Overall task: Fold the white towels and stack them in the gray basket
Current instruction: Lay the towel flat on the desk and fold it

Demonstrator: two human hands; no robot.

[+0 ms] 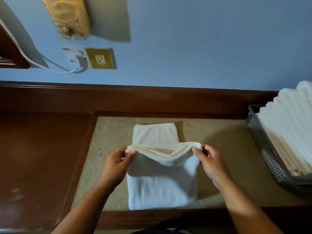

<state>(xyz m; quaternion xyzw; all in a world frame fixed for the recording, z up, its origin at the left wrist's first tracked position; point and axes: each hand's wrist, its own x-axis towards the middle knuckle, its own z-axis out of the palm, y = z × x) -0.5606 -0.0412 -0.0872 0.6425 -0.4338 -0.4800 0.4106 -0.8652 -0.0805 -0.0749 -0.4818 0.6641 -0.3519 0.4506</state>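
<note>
A white towel (pixel 162 181) lies on the beige stone inset of the desk (pixel 111 132), partly folded, its far end flat and its near part doubled over. My left hand (pixel 116 164) pinches the left corner of the raised folded edge. My right hand (pixel 211 162) pinches the right corner of that same edge. The edge is lifted a little above the towel's middle. At the right stands the gray perforated basket (pixel 263 149), filled with a stack of folded white towels (pixel 290 129) that rises above its rim.
A dark wooden desk frame (pixel 42 157) surrounds the inset, with a raised wooden back ledge against the blue wall. On the wall hang a brass socket plate (pixel 100 58), a white plug with a cable, and a brass fitting.
</note>
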